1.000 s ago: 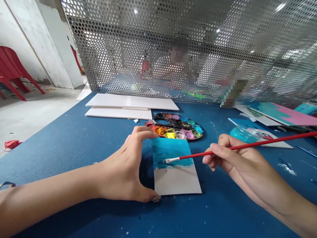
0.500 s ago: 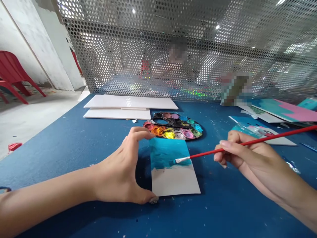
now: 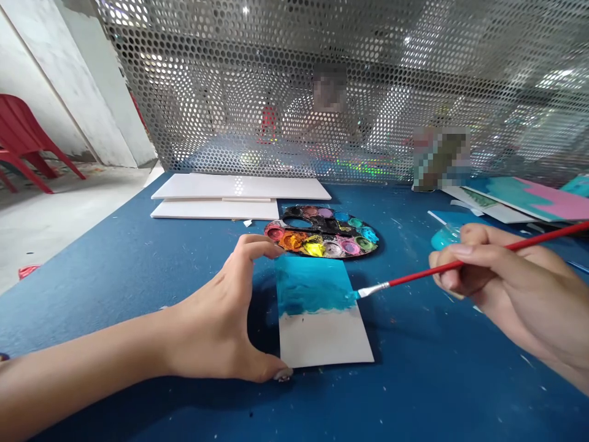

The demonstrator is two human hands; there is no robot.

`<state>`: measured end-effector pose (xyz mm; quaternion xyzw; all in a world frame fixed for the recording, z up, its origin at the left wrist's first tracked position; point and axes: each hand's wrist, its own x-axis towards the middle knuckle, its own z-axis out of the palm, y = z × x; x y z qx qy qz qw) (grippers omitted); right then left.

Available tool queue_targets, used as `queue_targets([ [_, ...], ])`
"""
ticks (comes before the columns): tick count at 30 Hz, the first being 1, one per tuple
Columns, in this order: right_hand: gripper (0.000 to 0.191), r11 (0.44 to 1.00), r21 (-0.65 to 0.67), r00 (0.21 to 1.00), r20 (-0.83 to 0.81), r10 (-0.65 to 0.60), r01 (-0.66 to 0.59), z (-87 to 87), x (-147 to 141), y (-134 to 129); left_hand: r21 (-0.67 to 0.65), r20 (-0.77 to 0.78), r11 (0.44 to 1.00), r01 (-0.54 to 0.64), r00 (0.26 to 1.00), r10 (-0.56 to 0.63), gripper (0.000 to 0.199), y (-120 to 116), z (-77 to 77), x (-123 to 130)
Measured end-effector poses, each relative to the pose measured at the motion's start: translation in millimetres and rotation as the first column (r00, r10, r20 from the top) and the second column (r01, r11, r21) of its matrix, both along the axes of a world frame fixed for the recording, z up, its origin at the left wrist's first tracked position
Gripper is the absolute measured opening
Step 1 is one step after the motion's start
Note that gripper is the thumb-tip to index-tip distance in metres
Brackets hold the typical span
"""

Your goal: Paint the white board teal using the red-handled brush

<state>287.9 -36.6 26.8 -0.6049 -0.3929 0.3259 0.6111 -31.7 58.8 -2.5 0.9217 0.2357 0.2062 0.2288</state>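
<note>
A small white board [image 3: 326, 341] lies on the blue table, its upper half painted teal blue. My left hand [image 3: 221, 313] spans its left side, thumb at the lower left corner and fingertips at the upper left corner, gripping it between them. My right hand [image 3: 501, 270] pinches a red-handled paintbrush [image 3: 418, 279]. The brush's blue-wet bristles touch the right edge of the board, near the lower border of the paint. Just beyond the board sits an oval palette [image 3: 322, 233] with wells of orange, yellow, pink, green and blue paint.
White boards [image 3: 239, 187] are stacked at the back left of the table [image 3: 138, 258]. Painted boards [image 3: 529, 196] lie at the back right, with a blurred object before the perforated metal panel [image 3: 230, 92]. A red chair [image 3: 23, 135] stands at far left.
My right hand and the brush have moved right, taking the bristles from inside the painted area to the board's right edge. My left hand keeps its place on the board.
</note>
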Motion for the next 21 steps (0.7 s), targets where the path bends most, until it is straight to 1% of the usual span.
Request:
queue_targets([
  [2, 0.041, 1.000, 0.013, 0.999, -0.043, -0.013, 0.014, 2.2, -6, -2, -0.003, -0.007, 1.000, 0.003, 1.000, -0.003, 0.109, -1, -0.2, 0],
  [3, 0.041, 1.000, 0.010, 0.998, -0.061, 0.004, -0.003, 2.1, -11, -3, -0.006, -0.011, 1.000, 0.007, 1.000, -0.007, 0.110, -1, 0.0, 0],
  [5, 0.042, 0.997, 0.005, 0.995, -0.074, 0.073, -0.073, -0.8, -24, -6, -0.016, -0.022, 1.000, 0.014, 1.000, -0.014, 0.111, -1, 1.0, 1],
  [8, 0.040, 0.981, -0.014, 0.980, -0.045, 0.191, -0.192, -8.9, -41, -9, -0.039, -0.032, 0.999, 0.024, 0.999, -0.025, 0.111, -1, 2.6, 4],
  [11, 0.040, 0.963, -0.068, 0.965, 0.009, 0.263, -0.262, -14.3, -46, -10, -0.065, -0.033, 0.998, 0.019, 0.999, -0.021, 0.111, 0, 3.0, 5],
  [13, 0.042, 0.966, -0.065, 0.966, 0.059, 0.253, -0.249, -14.0, -40, -8, -0.083, -0.031, 0.996, 0.020, 0.999, -0.022, 0.111, 1, 2.6, 6],
  [17, 0.044, 0.989, 0.042, 0.979, 0.151, 0.133, -0.141, -5.8, -16, -5, -0.114, -0.024, 0.993, 0.018, 0.999, -0.021, 0.109, 1, 2.2, 6],
  [19, 0.043, 0.991, 0.078, 0.986, 0.137, 0.092, -0.104, -0.4, -8, -5, -0.122, -0.019, 0.992, 0.013, 1.000, -0.016, 0.108, 0, 2.0, 6],
  [21, 0.038, 0.991, 0.098, 0.992, 0.089, 0.086, -0.094, 3.4, -10, -6, -0.125, -0.013, 0.992, 0.010, 1.000, -0.012, 0.108, 0, 1.7, 5],
])
